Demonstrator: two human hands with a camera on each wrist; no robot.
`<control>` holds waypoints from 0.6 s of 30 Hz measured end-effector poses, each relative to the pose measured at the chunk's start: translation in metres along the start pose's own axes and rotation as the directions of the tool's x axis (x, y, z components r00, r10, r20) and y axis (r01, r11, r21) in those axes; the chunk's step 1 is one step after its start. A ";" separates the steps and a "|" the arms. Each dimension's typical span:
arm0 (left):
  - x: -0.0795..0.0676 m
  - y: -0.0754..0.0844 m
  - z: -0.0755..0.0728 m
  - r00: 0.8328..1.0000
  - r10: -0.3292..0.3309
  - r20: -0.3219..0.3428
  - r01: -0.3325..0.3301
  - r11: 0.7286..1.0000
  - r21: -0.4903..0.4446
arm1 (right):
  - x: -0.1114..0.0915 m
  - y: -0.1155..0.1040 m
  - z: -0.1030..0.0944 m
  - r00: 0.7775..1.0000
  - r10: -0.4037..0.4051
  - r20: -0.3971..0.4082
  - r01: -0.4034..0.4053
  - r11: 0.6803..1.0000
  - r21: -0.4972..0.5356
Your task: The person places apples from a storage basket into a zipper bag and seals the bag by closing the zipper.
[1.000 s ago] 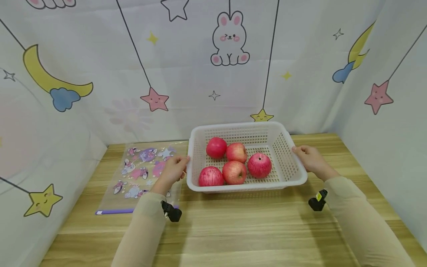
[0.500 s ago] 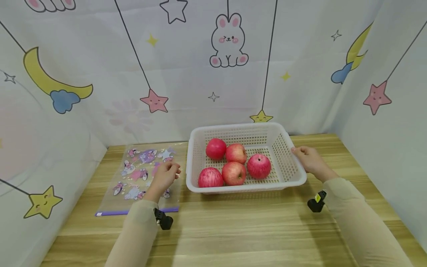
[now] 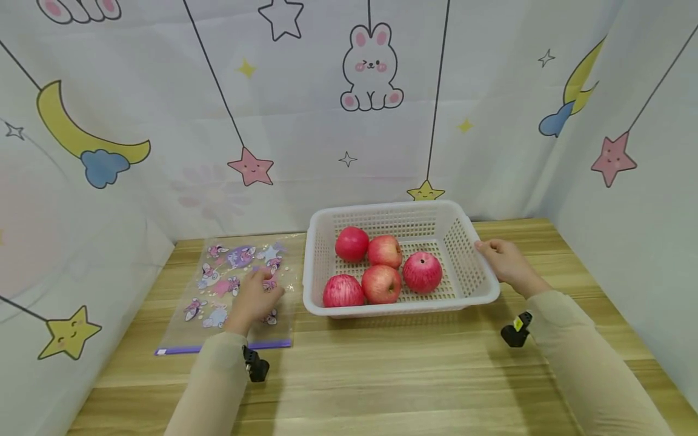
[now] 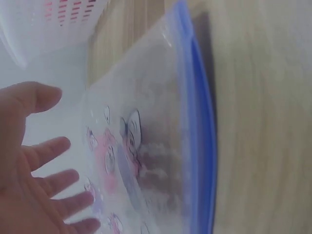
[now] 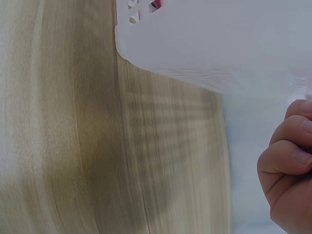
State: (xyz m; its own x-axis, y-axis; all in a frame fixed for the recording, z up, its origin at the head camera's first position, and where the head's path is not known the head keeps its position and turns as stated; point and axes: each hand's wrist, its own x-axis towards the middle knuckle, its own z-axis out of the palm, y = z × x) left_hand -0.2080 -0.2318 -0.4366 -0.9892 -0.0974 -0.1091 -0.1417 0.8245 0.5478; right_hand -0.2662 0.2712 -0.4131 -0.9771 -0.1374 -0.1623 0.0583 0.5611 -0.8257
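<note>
My left hand [image 3: 252,303] hovers over a clear zip bag [image 3: 219,287] printed with pink and purple cartoon figures. Its fingers are spread and hold nothing, as the left wrist view shows. The bag lies flat, its purple zip strip [image 4: 199,141] along the near edge. To the right stands a white plastic basket [image 3: 403,308] with perforated walls. Inside it are several red apples [image 3: 382,284], grouped toward the left and middle. My right hand [image 3: 507,264] grips the basket's right rim, fingers curled in the right wrist view [image 5: 287,161].
Under everything is a wood-grain table [image 3: 392,375]. A white curtain [image 3: 305,121] with stars, moons and a rabbit encloses the back and both sides, close behind the basket. A small black camera sits on each wrist.
My left hand has let go of the basket's left rim and moved left and toward me over the zip bag, its fingers opening. The right hand stays on the rim.
</note>
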 end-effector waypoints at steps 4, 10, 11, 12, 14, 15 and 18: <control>-0.007 -0.012 -0.005 0.991 -0.122 0.048 0.118 0.990 0.078 | 0.000 0.000 0.000 1.000 -0.002 0.000 0.002 1.000 0.007; -0.016 -0.031 -0.012 0.967 -0.247 0.068 0.238 0.964 0.123 | 0.001 0.001 0.001 1.000 0.008 -0.003 -0.008 1.000 0.007; -0.017 -0.034 -0.013 0.965 -0.254 0.071 0.244 0.962 0.127 | 0.001 0.001 0.001 1.000 0.007 -0.004 -0.007 1.000 0.008; -0.018 -0.037 -0.014 0.963 -0.261 0.071 0.250 0.958 0.138 | 0.001 0.001 0.001 1.000 0.004 -0.005 -0.004 1.000 0.010; -0.020 -0.041 -0.016 0.960 -0.270 0.068 0.257 0.953 0.160 | 0.001 0.001 0.001 1.000 0.001 -0.005 -0.001 1.000 0.012; -0.021 -0.043 -0.017 0.959 -0.273 0.072 0.258 0.952 0.167 | 0.001 0.001 0.000 1.000 0.000 -0.007 0.000 1.000 0.010; -0.023 -0.048 -0.017 0.952 -0.291 0.092 0.272 0.946 0.177 | 0.000 0.000 0.000 1.000 0.001 -0.009 -0.001 1.000 0.007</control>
State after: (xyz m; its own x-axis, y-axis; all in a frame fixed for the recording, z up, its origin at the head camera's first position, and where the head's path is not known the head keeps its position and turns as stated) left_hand -0.1790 -0.2791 -0.4461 -0.8977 -0.2814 -0.3391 -0.3963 0.8521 0.3418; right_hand -0.2662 0.2713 -0.4133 -0.9789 -0.1291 -0.1583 0.0609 0.5552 -0.8295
